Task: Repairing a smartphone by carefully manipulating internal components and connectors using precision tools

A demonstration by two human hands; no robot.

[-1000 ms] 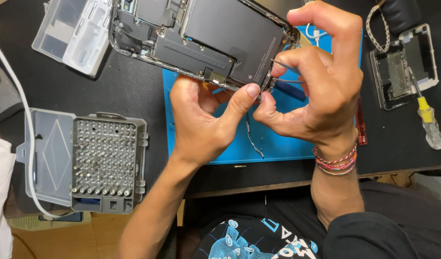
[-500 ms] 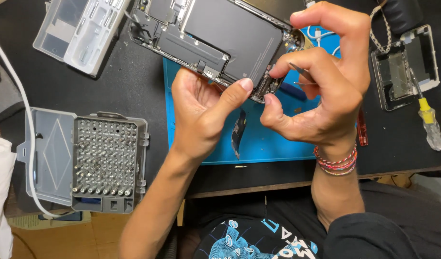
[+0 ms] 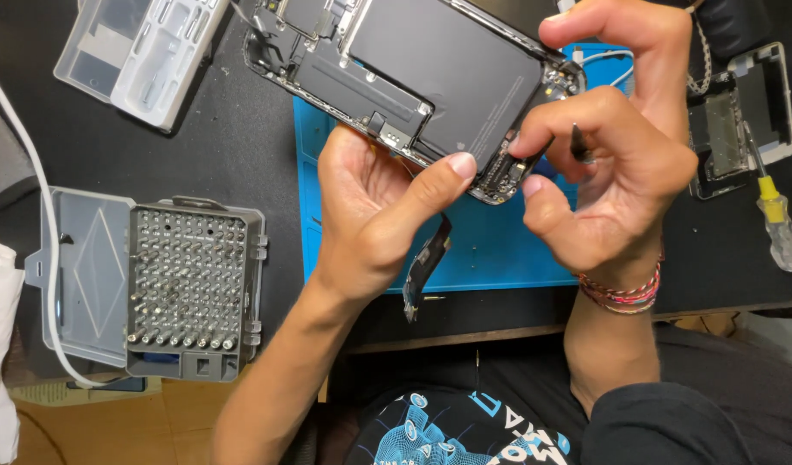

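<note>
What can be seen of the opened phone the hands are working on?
The opened phone is held tilted above the blue mat, back cover off, showing a large black battery, dark boards and a metal frame. The left hand grips its lower edge, thumb pressed near the bottom corner. The right hand pinches a thin dark tool there. A loose flex strip dangles below.

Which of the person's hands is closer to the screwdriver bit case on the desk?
Left. The left hand holds the opened phone just right of the bit case; the right hand works farther right, beyond the phone's lower end.
</note>
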